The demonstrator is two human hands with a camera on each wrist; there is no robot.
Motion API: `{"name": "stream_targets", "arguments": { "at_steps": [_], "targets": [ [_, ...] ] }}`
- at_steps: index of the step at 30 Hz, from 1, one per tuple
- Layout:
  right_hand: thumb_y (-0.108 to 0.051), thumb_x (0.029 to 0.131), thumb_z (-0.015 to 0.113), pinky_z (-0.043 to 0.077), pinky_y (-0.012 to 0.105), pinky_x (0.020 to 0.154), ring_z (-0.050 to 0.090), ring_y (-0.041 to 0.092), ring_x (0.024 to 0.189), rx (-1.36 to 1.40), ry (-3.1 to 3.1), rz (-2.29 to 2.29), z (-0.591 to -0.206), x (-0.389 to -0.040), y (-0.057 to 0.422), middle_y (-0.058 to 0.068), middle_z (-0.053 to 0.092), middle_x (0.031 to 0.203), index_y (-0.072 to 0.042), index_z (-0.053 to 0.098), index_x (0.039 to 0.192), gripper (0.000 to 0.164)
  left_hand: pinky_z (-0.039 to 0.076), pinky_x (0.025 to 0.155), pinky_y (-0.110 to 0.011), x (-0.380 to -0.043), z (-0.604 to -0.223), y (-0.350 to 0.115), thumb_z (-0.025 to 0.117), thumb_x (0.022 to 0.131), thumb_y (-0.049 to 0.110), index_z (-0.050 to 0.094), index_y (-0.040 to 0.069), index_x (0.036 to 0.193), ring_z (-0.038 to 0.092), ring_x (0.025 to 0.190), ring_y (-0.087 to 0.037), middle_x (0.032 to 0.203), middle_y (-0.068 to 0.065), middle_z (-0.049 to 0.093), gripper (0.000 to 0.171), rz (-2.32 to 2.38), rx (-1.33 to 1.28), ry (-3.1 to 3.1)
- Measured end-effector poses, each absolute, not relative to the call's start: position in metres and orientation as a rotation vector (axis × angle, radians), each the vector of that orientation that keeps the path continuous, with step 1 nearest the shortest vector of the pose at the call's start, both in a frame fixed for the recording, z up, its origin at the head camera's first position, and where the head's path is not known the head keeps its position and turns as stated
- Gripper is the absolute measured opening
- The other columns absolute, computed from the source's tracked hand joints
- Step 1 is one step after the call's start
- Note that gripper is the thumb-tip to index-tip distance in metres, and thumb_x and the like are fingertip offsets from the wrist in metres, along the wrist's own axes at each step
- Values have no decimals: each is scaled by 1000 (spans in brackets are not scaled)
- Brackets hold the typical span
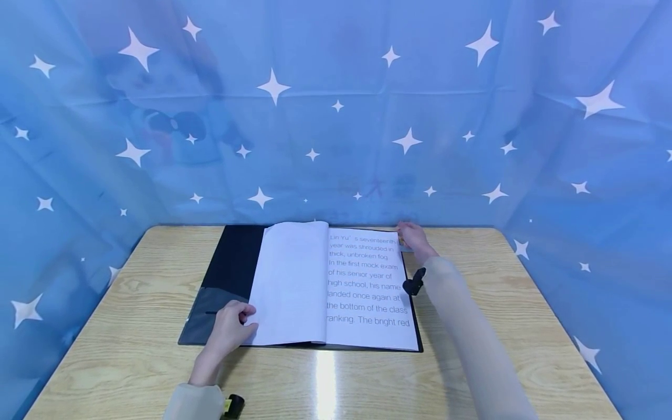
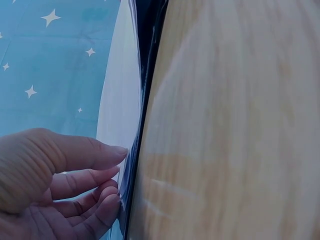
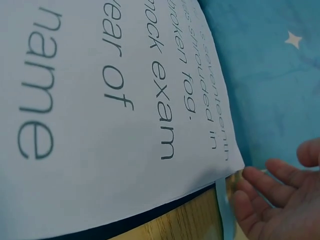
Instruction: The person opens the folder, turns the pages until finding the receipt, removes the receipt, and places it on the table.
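A black folder point(image 1: 236, 256) lies spread on the table with large white sheets inside. Its left page point(image 1: 294, 280) is blank and bows up slightly. The right page point(image 1: 364, 291) carries large printed English text. My left hand point(image 1: 231, 324) is at the lower outer edge of the left page, fingers loosely bent. In the left wrist view, the thumb tip point(image 2: 119, 151) overlaps the page edge, apart from the index fingertip. My right hand point(image 1: 415, 238) is at the upper right corner of the text page, its fingers point(image 3: 265, 185) fairly straight and the fingertips right at the corner.
The wooden table point(image 1: 126, 326) extends around the folder. A blue curtain point(image 1: 336, 116) with white stars rises behind the table and along both sides. A light blue strip point(image 3: 226, 215) shows beneath the right hand. Glare falls on the table's front.
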State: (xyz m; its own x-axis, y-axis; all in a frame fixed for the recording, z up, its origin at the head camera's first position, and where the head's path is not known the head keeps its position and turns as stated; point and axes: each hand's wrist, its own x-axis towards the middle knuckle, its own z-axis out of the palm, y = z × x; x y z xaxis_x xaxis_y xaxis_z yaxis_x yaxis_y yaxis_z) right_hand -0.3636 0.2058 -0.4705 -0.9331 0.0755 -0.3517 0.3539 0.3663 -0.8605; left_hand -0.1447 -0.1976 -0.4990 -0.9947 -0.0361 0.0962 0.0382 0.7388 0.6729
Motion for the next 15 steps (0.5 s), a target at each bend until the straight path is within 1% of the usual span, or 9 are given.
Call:
{"name": "stream_targets", "arguments": {
  "at_steps": [3,4,5,6,7,9,11,12,15],
  "targets": [
    [-32,102,28,34,42,95,45,27,95,386,2379,-1595,-471,-365,205,16,37,140,-9,20,149,53,42,61,-28,-144,-499,-197,73,69,-4,66,-4,86,48,70,-17,77,-6,52,19,-1100,-6,-2829],
    [-31,102,28,35,41,94,44,25,92,389,2386,-1581,-471,-366,205,16,37,141,-9,20,149,53,42,61,-28,-144,-499,-197,73,69,-5,66,-4,86,48,70,-17,77,-6,52,19,-1100,-5,-2828],
    [-30,102,27,35,42,93,44,27,88,386,2396,-1568,-472,-366,205,16,36,142,-9,19,149,53,42,61,-27,-144,-498,-197,73,69,-5,66,-4,86,48,70,-17,77,-6,52,19,-1101,-6,-2824],
    [-28,102,27,34,42,94,44,27,88,395,2402,-1567,-473,-368,205,16,35,143,-9,19,149,52,42,61,-27,-144,-498,-197,73,68,-5,66,-4,86,48,70,-17,77,-6,52,18,-1101,-11,-2819],
    [-28,101,28,35,42,94,45,27,93,413,2412,-1570,-477,-371,206,14,35,144,-10,21,149,52,42,60,-27,-144,-498,-197,73,68,-5,66,-4,86,48,70,-17,77,-6,52,18,-1102,-10,-2815],
    [-30,101,30,35,43,99,46,27,107,441,2434,-1582,-490,-380,210,12,34,146,-12,24,148,51,42,60,-27,-144,-498,-197,73,68,-6,66,-4,85,48,70,-17,76,-6,52,18,-1101,-14,-2808],
    [-34,101,31,34,46,101,41,31,121,424,2469,-1587,-511,-395,217,12,34,147,-14,25,148,52,42,61,-27,-144,-498,-197,73,68,-6,66,-4,85,48,70,-17,76,-6,52,18,-1100,-11,-2808],
    [-37,100,34,33,47,101,38,30,126,434,2477,-1603,-521,-403,220,11,35,146,-15,27,147,53,42,61,-28,-144,-499,-197,73,68,-5,66,-4,85,48,70,-17,77,-6,52,18,-1099,-8,-2811],
    [-46,97,38,33,50,101,38,31,126,424,2508,-1615,-546,-422,228,11,41,140,-15,31,145,58,42,61,-28,-144,-498,-197,73,69,-5,67,-4,86,48,71,-17,77,-6,52,19,-1105,4,-2826]
  ]
}}
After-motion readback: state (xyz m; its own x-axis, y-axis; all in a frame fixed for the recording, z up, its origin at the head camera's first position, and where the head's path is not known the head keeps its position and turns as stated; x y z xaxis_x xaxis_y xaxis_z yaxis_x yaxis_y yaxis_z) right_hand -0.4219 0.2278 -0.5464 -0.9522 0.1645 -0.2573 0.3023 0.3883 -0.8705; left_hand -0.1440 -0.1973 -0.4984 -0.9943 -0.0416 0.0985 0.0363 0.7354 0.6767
